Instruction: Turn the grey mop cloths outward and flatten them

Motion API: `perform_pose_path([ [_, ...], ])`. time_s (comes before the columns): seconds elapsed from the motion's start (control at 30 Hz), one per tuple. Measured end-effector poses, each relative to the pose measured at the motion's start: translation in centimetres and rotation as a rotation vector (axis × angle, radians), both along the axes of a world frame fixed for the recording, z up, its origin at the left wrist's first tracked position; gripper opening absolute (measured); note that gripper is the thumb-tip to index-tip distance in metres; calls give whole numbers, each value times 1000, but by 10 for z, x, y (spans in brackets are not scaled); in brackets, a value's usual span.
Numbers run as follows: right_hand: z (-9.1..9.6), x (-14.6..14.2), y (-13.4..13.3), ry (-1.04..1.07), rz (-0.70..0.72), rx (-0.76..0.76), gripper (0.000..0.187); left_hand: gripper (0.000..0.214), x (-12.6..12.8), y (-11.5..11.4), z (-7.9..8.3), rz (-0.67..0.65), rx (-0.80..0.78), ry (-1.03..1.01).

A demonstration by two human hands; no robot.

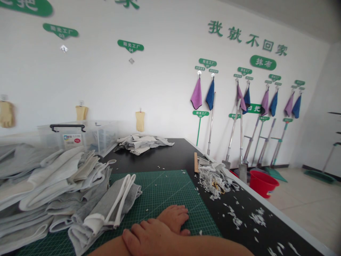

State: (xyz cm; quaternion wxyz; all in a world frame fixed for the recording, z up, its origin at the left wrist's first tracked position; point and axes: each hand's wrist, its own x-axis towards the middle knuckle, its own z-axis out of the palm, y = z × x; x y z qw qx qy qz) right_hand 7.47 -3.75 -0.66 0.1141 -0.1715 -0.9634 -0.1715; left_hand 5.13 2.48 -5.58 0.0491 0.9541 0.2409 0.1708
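Observation:
My forearms cross at the bottom of the head view. My left hand [174, 217] lies palm down on the green cutting mat [170, 185], its fingers loosely stretched to the right and nothing in them. Across my left wrist rests my right hand [146, 234], fingers draped loosely over it and holding no object. Left of both hands, a few folded grey and white fabric pieces [114, 204] lie on the mat. They adjoin a large heap of similar grey fabric [53, 185], which hides part of the mat.
A clear plastic box [80, 137] stands behind the heap. Another fabric pile [144, 142] lies at the table's far end. White scraps [213, 177] and a wooden strip [196, 162] line the right side. Beyond the edge stand a red bucket [263, 183] and mops [234, 131].

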Motion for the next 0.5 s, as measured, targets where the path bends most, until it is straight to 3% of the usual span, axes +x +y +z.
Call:
perform_pose_path([
  [0.5, 0, 0, 0, 4, -2, 2, 33, 49, 0, -1, 1, -8, -20, -2],
])
